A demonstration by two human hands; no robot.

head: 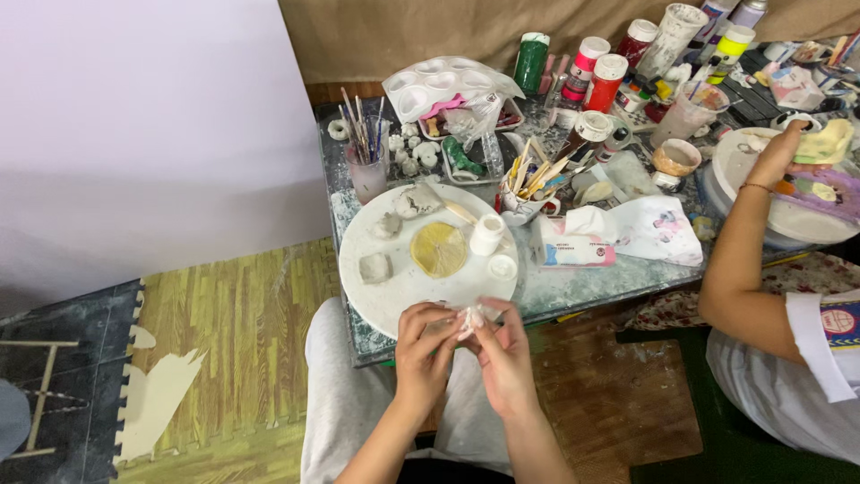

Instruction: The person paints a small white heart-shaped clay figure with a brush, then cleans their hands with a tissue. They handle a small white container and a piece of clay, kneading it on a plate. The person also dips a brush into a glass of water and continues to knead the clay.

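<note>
Grip of both hands, left hand [424,345] and right hand [503,354], pinches a white clay lump [468,320] between fingertips.

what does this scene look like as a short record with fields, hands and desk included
setting: cluttered craft table over wood-pattern floor mats
left hand: fingers pinch a small white lump, low over the table's near edge
right hand: pinches the same lump from the other side
round board: holds a yellow disc, grey clay bits, a small white jar
behind board: brush cup, white palette, paint bottles
middle: tissue pack
other person: a hand on a pale yellow piece at the right
</note>
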